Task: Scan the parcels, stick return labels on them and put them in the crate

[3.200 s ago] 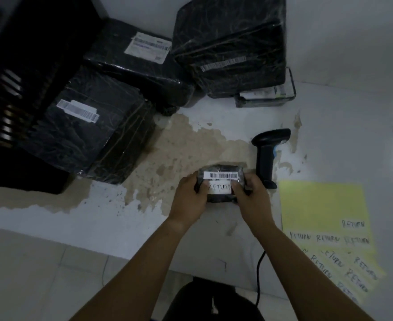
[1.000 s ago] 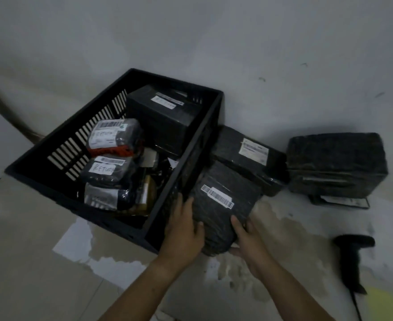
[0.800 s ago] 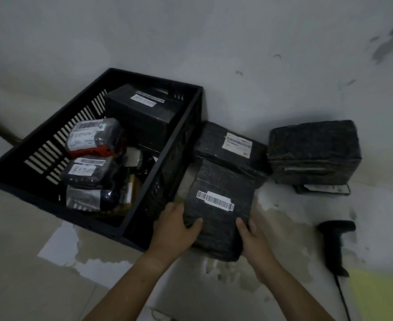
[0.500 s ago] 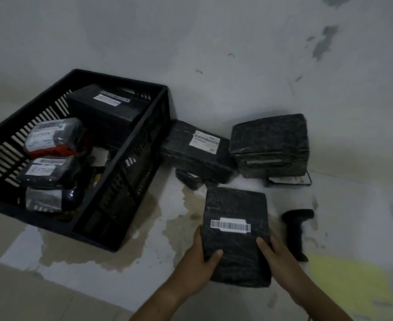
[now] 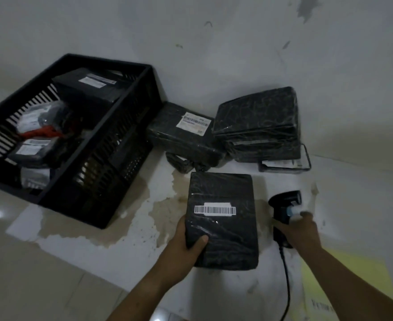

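Presently, left hand (image 5: 186, 244) grips parcel (image 5: 223, 232) by one corner; right hand (image 5: 299, 230) at scanner (image 5: 283, 205), closure unclear; one-handed, parcel may slip.

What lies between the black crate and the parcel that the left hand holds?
Nothing stands there: the head view shows only bare, stained surface between the crate and the held parcel.
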A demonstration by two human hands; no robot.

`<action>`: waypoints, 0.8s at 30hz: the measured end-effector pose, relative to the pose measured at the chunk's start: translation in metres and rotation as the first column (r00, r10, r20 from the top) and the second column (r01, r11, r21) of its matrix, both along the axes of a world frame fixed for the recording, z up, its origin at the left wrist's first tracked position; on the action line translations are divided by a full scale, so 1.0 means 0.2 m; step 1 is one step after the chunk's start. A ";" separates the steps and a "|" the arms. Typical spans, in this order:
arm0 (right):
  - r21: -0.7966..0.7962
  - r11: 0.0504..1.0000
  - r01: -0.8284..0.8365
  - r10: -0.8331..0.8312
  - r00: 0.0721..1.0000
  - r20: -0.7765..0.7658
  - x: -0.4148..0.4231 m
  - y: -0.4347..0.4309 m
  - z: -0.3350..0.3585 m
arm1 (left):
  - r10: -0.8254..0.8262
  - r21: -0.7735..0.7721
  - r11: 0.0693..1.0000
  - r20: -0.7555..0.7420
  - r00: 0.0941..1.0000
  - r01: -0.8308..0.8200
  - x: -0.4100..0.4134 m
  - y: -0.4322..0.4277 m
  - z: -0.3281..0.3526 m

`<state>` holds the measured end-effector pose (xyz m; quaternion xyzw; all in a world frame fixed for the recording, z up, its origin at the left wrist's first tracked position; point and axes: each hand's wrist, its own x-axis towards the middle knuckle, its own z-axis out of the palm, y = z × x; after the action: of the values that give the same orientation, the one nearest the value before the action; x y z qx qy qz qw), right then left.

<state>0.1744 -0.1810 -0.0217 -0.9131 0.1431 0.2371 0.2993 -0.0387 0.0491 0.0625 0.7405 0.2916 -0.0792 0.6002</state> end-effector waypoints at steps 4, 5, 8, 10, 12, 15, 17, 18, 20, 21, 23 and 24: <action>0.062 0.998 -0.032 0.032 0.999 -0.009 0.02 0.06 0.01 | 0.021 -0.090 0.996 -0.016 1.000 -0.022 0.00 0.00 -0.02; 0.125 0.992 0.030 -0.025 0.999 -0.040 0.02 0.06 0.03 | 0.023 -0.128 0.991 -0.023 0.999 -0.025 0.00 0.02 -0.02; 0.407 0.881 0.241 -0.165 0.963 -0.214 -0.03 0.02 0.15 | -0.007 -0.210 0.978 -0.066 0.998 -0.007 0.01 0.04 0.00; 0.573 0.742 0.348 -0.196 0.930 -0.311 -0.11 -0.03 0.31 | -0.028 -0.244 0.970 -0.106 0.994 0.002 0.01 0.05 0.01; 0.663 0.670 0.335 -0.159 0.936 -0.313 -0.25 -0.04 0.50 | -0.014 -0.293 0.956 -0.139 0.990 -0.027 0.01 0.05 0.01; 0.632 0.736 0.243 -0.076 0.957 -0.279 -0.51 -0.03 0.75 | 0.035 -0.370 0.925 -0.150 0.988 -0.089 0.01 0.05 -0.03; 0.600 0.774 0.202 -0.041 0.962 -0.272 -0.65 0.04 0.88 | 0.047 -0.405 0.908 -0.147 0.988 -0.103 0.00 0.04 -0.06; 0.600 0.784 0.156 0.010 0.964 -0.265 -0.72 0.09 0.94 | 0.047 -0.415 0.904 -0.143 0.989 -0.103 -0.01 0.03 -0.07; 0.568 0.823 0.034 0.107 0.971 -0.214 -0.83 0.20 1.03 | 0.036 -0.417 0.905 -0.122 0.992 -0.085 -0.03 0.02 -0.08; 0.543 0.840 -0.029 0.143 0.975 -0.169 -0.86 0.24 1.05 | 0.030 -0.413 0.908 -0.107 0.994 -0.072 -0.04 0.01 -0.08; 0.505 0.856 -0.109 0.178 0.980 -0.090 -0.90 0.31 1.06 | 0.025 -0.398 0.916 -0.077 0.997 -0.053 -0.05 0.00 -0.07; 0.490 0.863 -0.121 0.172 0.983 -0.061 -0.91 0.33 1.05 | 0.025 -0.397 0.916 -0.067 0.997 -0.050 -0.05 0.00 -0.07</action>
<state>-0.0074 -0.1142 0.1883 -0.8037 0.0246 0.3342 0.4917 -0.0483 0.0486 0.0487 0.5943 0.3015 -0.1478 0.7308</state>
